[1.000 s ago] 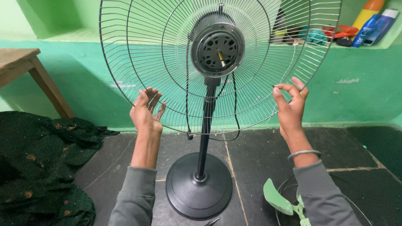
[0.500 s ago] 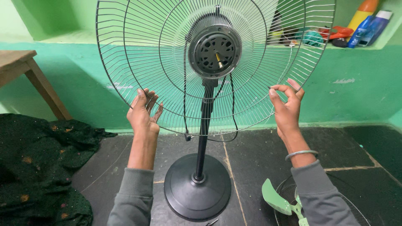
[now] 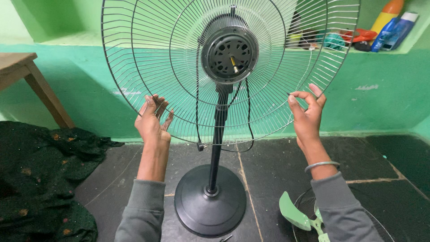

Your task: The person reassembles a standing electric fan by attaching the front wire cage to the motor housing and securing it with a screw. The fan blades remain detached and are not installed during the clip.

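Nearest the camera, two grey sleeves reach forward, and a green fan blade [image 3: 296, 215] lies on the dark floor [image 3: 277, 166] at lower right, resting on a second wire guard [image 3: 309, 207] that is partly cut off by the frame edge. Between the arms stands the round black base [image 3: 209, 204] of a pedestal fan, its pole [image 3: 217, 139] rising upright. The left hand [image 3: 152, 120] is open, fingers spread, its palm and fingertips laid against the lower left of the rear wire guard [image 3: 134, 67]. The right hand [image 3: 308, 115], a metal bangle [image 3: 320, 166] on its wrist, has thumb and forefinger pinched together on a wire at the guard's lower right rim. The guard is mounted on the fan head, around the bare motor [image 3: 230, 54] with its shaft exposed; a black cord [image 3: 248, 130] loops down beneath. To the left lie a dark cloth [image 3: 40, 170] and a wooden counter [image 3: 22, 67]. Farthest back, a green wall carries a shelf [image 3: 403, 45] with bottles [image 3: 394, 24].
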